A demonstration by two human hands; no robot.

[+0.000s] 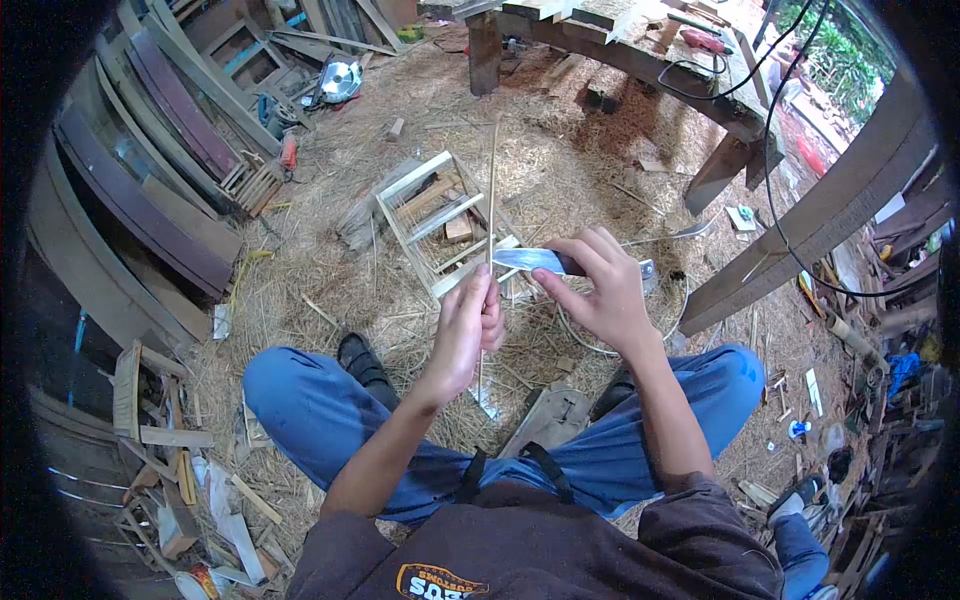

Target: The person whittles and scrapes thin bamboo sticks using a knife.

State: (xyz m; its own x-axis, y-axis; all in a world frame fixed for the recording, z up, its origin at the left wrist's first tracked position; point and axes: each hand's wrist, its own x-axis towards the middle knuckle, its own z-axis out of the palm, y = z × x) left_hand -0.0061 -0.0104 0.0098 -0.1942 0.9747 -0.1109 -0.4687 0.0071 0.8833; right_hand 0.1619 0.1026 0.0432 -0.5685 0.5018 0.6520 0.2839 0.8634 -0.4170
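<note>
My left hand (463,335) is closed around a long thin wooden strip (493,190), which stands nearly lengthwise in the view, its far end pointing away from me. My right hand (600,285) grips the dark handle of a knife (525,260). The blade points left, and its tip meets the strip just above my left thumb. Beyond my hands, a small wooden frame (415,235) with crosspieces lies on the shavings-covered ground.
Wooden planks (150,190) lean at the left. A circular saw (338,82) lies at the upper left. A workbench (600,30) spans the top, and a post (800,220) slants at the right. Another person's leg (797,540) shows at the lower right.
</note>
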